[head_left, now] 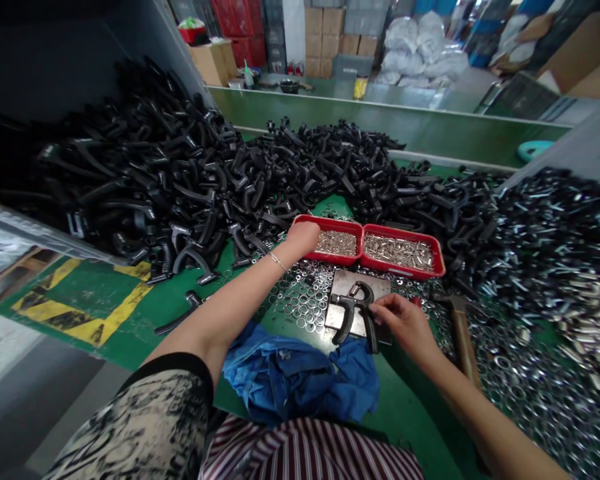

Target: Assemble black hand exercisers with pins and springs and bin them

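Note:
My left hand (304,239) reaches over the left end of a red tray (361,248) of small metal parts; its fingers point away and are hidden. A black forked part (347,319) rests on a square metal plate (338,288) in front of me. At its right side, my right hand (403,321) is closed in a pinch, thumb and forefinger against the part's edge. A second red tray (437,267) with small silver pins adjoins the first one. Loose metal rings (307,305) lie left of the plate.
Black parts (210,167) are heaped across the back and left. A hammer (464,340) lies right of my right hand, beside piles of rings and pins (560,227). A blue cloth (290,377) bunches at the front edge.

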A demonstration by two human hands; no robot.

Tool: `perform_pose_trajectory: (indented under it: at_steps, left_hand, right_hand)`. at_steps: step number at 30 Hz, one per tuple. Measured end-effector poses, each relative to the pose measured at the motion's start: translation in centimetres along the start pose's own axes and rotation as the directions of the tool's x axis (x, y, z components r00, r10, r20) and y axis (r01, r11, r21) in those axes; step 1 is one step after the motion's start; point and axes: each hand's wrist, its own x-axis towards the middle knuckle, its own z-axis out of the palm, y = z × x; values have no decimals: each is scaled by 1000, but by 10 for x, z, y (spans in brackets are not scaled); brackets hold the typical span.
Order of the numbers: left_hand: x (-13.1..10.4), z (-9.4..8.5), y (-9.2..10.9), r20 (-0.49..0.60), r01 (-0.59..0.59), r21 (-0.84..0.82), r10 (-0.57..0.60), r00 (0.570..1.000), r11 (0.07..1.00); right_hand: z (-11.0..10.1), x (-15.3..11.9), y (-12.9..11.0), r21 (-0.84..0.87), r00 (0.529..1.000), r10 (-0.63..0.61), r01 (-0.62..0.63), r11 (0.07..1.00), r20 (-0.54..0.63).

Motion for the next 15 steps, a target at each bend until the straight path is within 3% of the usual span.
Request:
perform_pose_trajectory:
  at_steps: [3, 5, 11, 15]
  left_hand:
    - [7, 11, -12, -2, 28, -9, -28, 1000, 1000]
    - [4, 16, -16, -27, 21, -22, -21, 999, 1000]
    - [-4, 18, -18, -147, -86, -66, 76, 986, 994]
    - [-4, 19, -17, -174, -82, -71, 69, 982, 994]
  right_hand:
    - [9, 9, 1, -257, 934, -357, 346, 902, 4]
    - [14, 14, 2, -322, 876, -477, 474, 820, 75]
    - [16, 22, 4, -409, 825, -549, 551, 728, 134]
    - [20, 22, 8, -427, 800, -571, 588, 687, 182]
